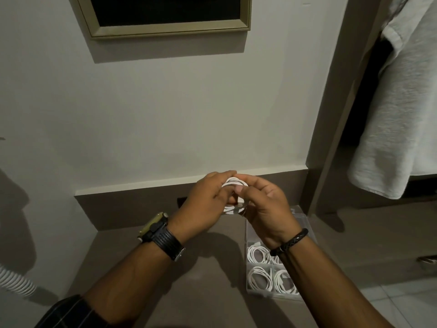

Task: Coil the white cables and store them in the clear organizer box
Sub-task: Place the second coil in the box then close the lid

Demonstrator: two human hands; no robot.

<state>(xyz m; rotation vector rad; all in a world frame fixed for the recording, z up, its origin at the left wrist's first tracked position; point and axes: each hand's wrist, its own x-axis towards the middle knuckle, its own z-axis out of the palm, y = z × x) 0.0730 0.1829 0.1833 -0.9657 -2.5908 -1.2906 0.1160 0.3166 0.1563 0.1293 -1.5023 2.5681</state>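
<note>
While both hands meet above the table, the scene reads so:
Left hand [205,204]: fingers closed on the near-left side of the coiled white cable [234,183]
Right hand [267,209]: pinching the coil's right side, thumb on top
Cable: held in the air between both hands, wound in loops
Organizer box [248,233]: clear, on the table [208,280] under the right wrist, coiled cables [259,276] in its compartments
Wrists: watch [157,229] left, dark bracelet [289,242] right
</note>
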